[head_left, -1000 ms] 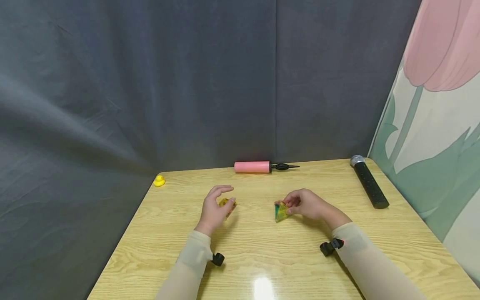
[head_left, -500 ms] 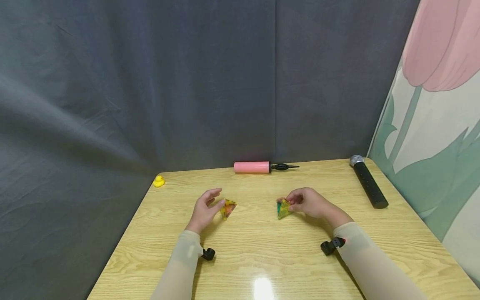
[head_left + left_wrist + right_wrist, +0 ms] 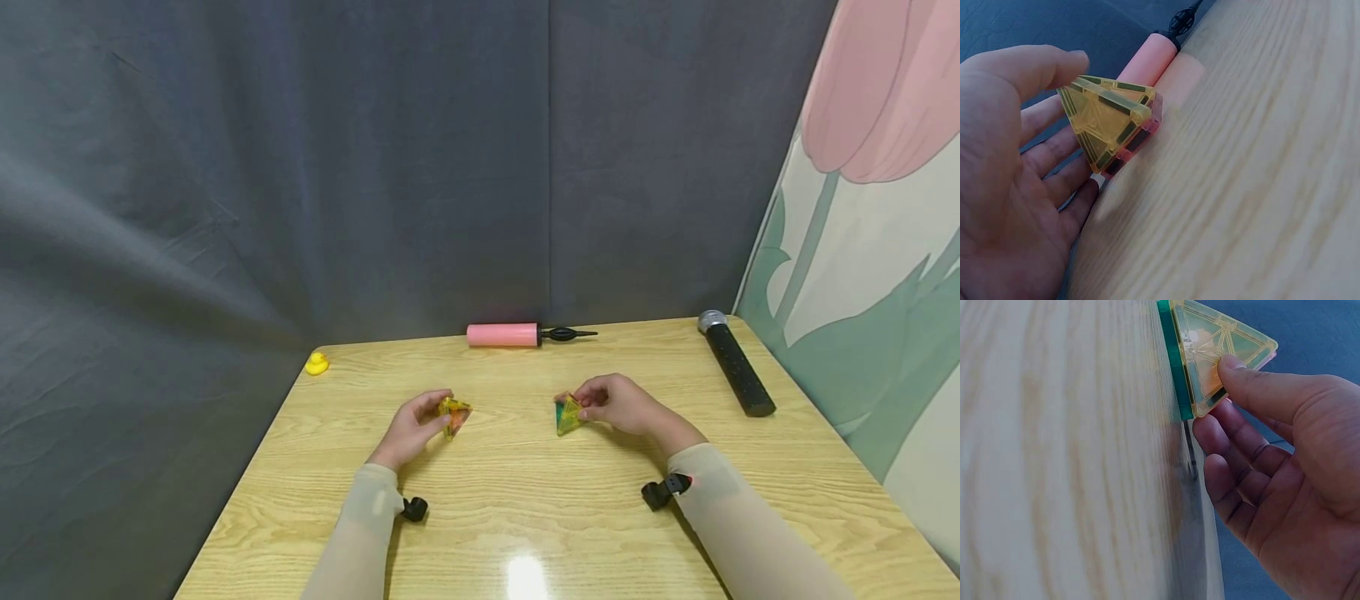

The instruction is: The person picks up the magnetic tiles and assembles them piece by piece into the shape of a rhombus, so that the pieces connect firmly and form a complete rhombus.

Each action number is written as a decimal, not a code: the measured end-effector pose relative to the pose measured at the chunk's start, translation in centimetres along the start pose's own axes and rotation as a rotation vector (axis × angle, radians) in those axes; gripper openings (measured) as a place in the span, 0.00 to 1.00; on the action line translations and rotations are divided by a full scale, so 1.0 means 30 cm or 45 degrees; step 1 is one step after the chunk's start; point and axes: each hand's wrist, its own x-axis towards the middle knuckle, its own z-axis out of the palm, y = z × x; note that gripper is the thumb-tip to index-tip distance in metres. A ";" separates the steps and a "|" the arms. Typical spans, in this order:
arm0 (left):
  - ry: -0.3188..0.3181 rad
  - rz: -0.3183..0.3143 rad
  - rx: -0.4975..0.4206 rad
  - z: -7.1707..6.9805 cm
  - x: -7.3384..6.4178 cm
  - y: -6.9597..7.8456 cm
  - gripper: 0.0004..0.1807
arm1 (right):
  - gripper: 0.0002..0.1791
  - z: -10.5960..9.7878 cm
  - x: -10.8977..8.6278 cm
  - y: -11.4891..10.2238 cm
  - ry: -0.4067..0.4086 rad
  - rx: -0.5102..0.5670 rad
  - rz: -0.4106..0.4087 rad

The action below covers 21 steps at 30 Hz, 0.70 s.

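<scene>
On the left of the table, my left hand point(image 3: 408, 431) has its thumb and fingers about a small pyramid of translucent triangular magnetic tiles point(image 3: 457, 419). Its yellow face point(image 3: 1107, 115) and a red-pink side show in the left wrist view; the fingers pass behind it. To the right, my right hand point(image 3: 617, 406) pinches a second tile pyramid point(image 3: 569, 416) between thumb and fingers. That one has a yellow face point(image 3: 1207, 353), a green side point(image 3: 1175, 369) and a pinkish side. The two pyramids stand apart. The fingertips behind each are partly hidden.
A pink hand pump point(image 3: 504, 335) with a black nozzle lies along the table's back edge. A yellow rubber duck point(image 3: 317, 363) sits at the back left corner. At the right edge lies a black microphone point(image 3: 738, 368). Dark curtain point(image 3: 420, 167) hangs behind the wooden table point(image 3: 487, 508).
My left hand drew left, off the left pyramid's near side, then its fingers came in around it. The right pyramid shifted slightly right and up in view, still pinched by my right hand.
</scene>
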 end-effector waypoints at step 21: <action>-0.021 -0.025 0.029 -0.002 -0.004 -0.001 0.23 | 0.08 0.002 0.006 0.013 -0.015 0.016 0.001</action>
